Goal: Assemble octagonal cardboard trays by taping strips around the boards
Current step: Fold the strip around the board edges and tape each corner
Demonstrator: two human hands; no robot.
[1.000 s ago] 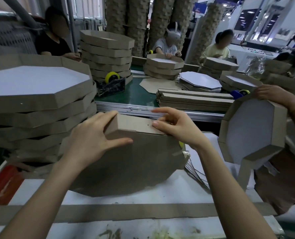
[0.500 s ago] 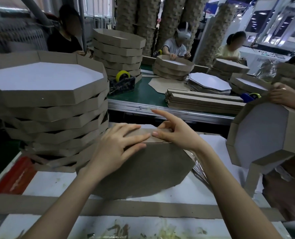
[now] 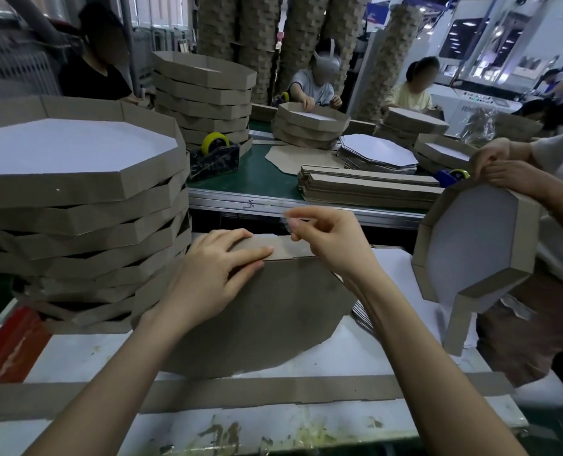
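Nearest: loose cardboard strip (image 3: pixel 273 394) lying flat across the front of the table (image 3: pixel 76 357), long axis left to right. Behind it the octagonal board (image 3: pixel 257 317) stands on edge, brown back toward the camera. A side strip (image 3: pixel 293 248) is folded along its top edge, so the seam between the two runs left to right. Left hand (image 3: pixel 214 274): fingers straight and held together, pressed flat over the seam at the left part of that top edge, pinning strip to board. Right hand (image 3: pixel 326 238): thumb and forefinger pinch what looks like a piece of clear tape (image 3: pixel 289 222), other fingers loosely curled. The tape is blurred and its length is not readable. Key relation: the tape hangs just above the seam and just right of the left fingertips. The right hand is the nearer one to the bare stretch of seam, so the tape likely has to come down across the seam, at right angles to it. Left of the board: stack of finished trays (image 3: pixel 76 199). Beyond: a yellow tape dispenser (image 3: pixel 215 149) and bundled strips (image 3: pixel 369 187) on the green belt.
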